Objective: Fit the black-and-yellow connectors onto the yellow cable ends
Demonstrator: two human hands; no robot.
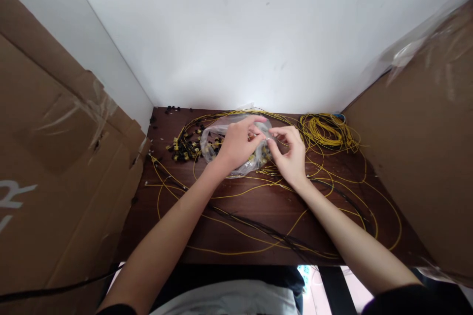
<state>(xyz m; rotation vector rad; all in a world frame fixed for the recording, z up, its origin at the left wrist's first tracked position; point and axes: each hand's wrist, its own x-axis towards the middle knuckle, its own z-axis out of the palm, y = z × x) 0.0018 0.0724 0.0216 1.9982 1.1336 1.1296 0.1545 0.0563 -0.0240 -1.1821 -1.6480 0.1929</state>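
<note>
Clear plastic bag (221,150): lying near the table's (258,206) back edge, centre. Left hand (236,145) and right hand (290,155) are pinching its top between closed fingertips. Yellow wire coil (325,130) is sitting at the back right corner; black-and-yellow connectors (185,147) are lying beside the bag's left.
</note>
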